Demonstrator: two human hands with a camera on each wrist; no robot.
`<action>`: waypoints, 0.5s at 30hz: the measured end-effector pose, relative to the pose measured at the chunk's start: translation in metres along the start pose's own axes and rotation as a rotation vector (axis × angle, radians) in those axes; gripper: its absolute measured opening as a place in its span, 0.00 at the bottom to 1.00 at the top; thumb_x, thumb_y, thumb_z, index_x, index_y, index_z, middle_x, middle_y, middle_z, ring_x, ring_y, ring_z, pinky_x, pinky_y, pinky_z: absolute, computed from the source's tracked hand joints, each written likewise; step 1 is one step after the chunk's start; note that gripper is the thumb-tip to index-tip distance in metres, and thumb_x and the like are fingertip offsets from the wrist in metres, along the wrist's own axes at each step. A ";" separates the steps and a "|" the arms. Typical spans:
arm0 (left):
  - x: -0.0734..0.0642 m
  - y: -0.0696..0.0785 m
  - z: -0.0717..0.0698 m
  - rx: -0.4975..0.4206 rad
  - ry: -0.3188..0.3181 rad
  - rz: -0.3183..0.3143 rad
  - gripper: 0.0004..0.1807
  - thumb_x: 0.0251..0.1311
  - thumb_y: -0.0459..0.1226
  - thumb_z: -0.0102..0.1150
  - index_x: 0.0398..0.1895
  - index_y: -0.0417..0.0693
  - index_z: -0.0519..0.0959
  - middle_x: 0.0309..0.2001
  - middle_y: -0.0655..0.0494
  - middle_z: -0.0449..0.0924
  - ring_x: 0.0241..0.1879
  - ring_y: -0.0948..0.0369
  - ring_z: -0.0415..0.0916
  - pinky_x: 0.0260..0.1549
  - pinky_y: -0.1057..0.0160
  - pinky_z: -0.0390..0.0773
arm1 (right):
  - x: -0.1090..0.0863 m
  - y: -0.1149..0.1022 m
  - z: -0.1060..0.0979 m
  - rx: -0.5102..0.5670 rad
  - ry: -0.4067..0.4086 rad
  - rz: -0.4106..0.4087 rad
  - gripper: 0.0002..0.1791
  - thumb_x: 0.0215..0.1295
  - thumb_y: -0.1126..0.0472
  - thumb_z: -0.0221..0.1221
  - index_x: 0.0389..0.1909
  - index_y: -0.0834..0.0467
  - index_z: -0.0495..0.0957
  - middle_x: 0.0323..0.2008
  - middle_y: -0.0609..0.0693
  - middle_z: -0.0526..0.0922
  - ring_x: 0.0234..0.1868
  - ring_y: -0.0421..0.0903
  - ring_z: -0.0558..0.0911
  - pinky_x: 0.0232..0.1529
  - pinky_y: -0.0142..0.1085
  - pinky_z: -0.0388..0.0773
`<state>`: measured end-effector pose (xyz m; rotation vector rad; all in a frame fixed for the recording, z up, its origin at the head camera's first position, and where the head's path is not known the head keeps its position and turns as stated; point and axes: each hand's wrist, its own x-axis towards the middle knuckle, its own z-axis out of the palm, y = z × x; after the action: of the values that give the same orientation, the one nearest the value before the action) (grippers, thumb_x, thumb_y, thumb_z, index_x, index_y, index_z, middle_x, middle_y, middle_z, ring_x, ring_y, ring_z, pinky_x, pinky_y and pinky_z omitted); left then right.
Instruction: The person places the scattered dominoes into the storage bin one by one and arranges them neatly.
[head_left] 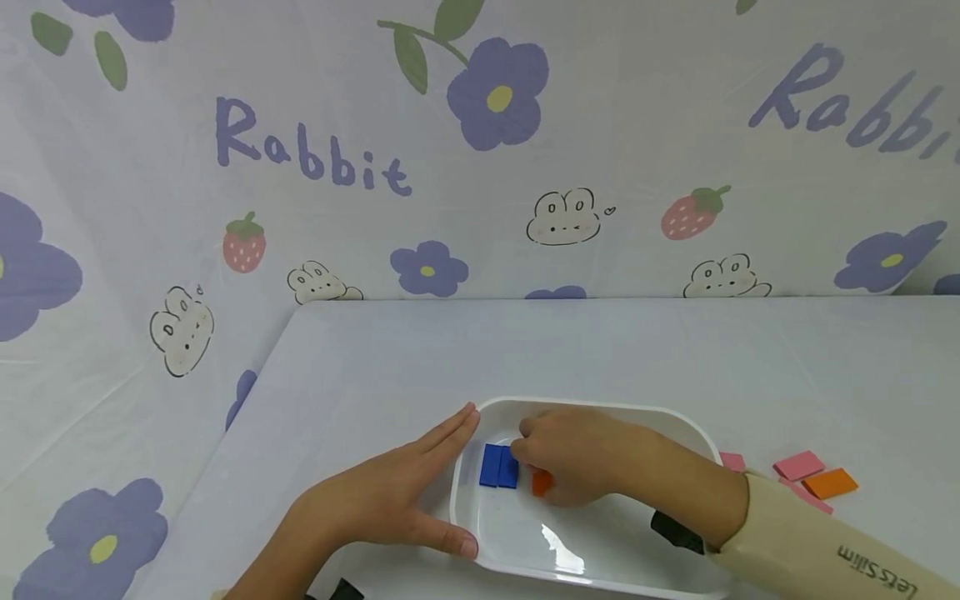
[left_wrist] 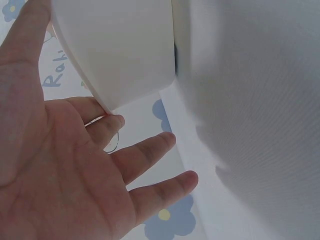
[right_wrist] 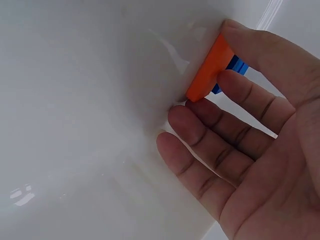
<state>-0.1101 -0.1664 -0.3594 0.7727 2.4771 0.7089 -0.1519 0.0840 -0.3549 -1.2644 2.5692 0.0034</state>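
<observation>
A white plastic tray (head_left: 525,546) stands on the white table. Two flat blue blocks (head_left: 498,467) lie side by side inside it, near its left end. Reaching in from the right, my right hand (head_left: 585,457) pinches a flat orange block (right_wrist: 212,67) between thumb and fingers, just right of the blue ones. In the right wrist view the block is tilted, with blue showing behind it. My left hand (head_left: 390,492) spreads along the tray's left side, fingers extended, the thumb and fingertips touching the rim.
Right of the tray lie a loose orange block (head_left: 830,483) and several pink blocks (head_left: 798,465), one partly hidden by the tray and sleeve. A printed cloth (head_left: 480,200) with flowers and rabbits hangs behind the table. Dark wrist gear (head_left: 675,532) shows under the right wrist.
</observation>
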 end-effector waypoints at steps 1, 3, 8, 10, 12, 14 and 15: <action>0.000 0.000 0.000 -0.002 0.000 -0.001 0.68 0.43 0.71 0.67 0.81 0.69 0.36 0.78 0.77 0.29 0.77 0.64 0.40 0.71 0.50 0.57 | 0.000 0.000 0.000 0.000 0.005 -0.006 0.12 0.56 0.56 0.73 0.41 0.51 0.85 0.28 0.42 0.75 0.28 0.39 0.72 0.30 0.26 0.72; 0.000 0.000 0.000 -0.002 -0.002 -0.001 0.68 0.43 0.71 0.67 0.81 0.68 0.36 0.79 0.76 0.29 0.77 0.64 0.40 0.71 0.50 0.57 | 0.000 0.001 0.001 -0.002 0.016 -0.021 0.12 0.57 0.55 0.73 0.40 0.52 0.85 0.28 0.42 0.75 0.28 0.39 0.71 0.29 0.26 0.72; 0.000 0.000 0.000 0.005 -0.001 0.006 0.68 0.43 0.71 0.67 0.82 0.67 0.37 0.79 0.76 0.29 0.77 0.65 0.40 0.71 0.51 0.56 | 0.001 0.002 0.001 -0.009 0.033 -0.046 0.12 0.57 0.56 0.73 0.40 0.53 0.85 0.27 0.42 0.74 0.28 0.39 0.70 0.29 0.26 0.71; 0.000 0.000 -0.001 0.008 0.001 0.006 0.68 0.43 0.71 0.67 0.82 0.67 0.37 0.78 0.77 0.28 0.77 0.64 0.40 0.71 0.51 0.57 | 0.002 0.002 0.001 -0.012 0.039 -0.053 0.12 0.57 0.56 0.73 0.40 0.53 0.85 0.27 0.42 0.73 0.28 0.39 0.70 0.28 0.27 0.71; 0.000 0.000 -0.001 0.008 0.003 0.003 0.68 0.43 0.71 0.67 0.81 0.68 0.36 0.78 0.77 0.28 0.77 0.64 0.40 0.71 0.51 0.57 | 0.002 0.002 0.002 -0.013 0.045 -0.059 0.12 0.57 0.56 0.73 0.40 0.53 0.85 0.27 0.42 0.73 0.27 0.39 0.70 0.28 0.27 0.70; 0.000 0.000 0.000 0.006 0.002 0.003 0.68 0.43 0.71 0.67 0.81 0.69 0.36 0.78 0.77 0.28 0.77 0.64 0.40 0.71 0.51 0.57 | 0.002 0.002 0.002 -0.016 0.053 -0.067 0.11 0.57 0.56 0.72 0.40 0.53 0.85 0.26 0.42 0.73 0.27 0.39 0.70 0.27 0.27 0.70; 0.000 0.000 0.000 0.005 0.002 0.002 0.68 0.43 0.71 0.67 0.81 0.69 0.36 0.78 0.77 0.28 0.77 0.64 0.40 0.71 0.51 0.58 | 0.002 0.002 0.003 -0.016 0.055 -0.069 0.11 0.57 0.56 0.72 0.40 0.53 0.85 0.26 0.42 0.73 0.27 0.39 0.70 0.27 0.27 0.70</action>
<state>-0.1108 -0.1665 -0.3595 0.7770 2.4804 0.7053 -0.1540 0.0837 -0.3583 -1.3775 2.5747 -0.0258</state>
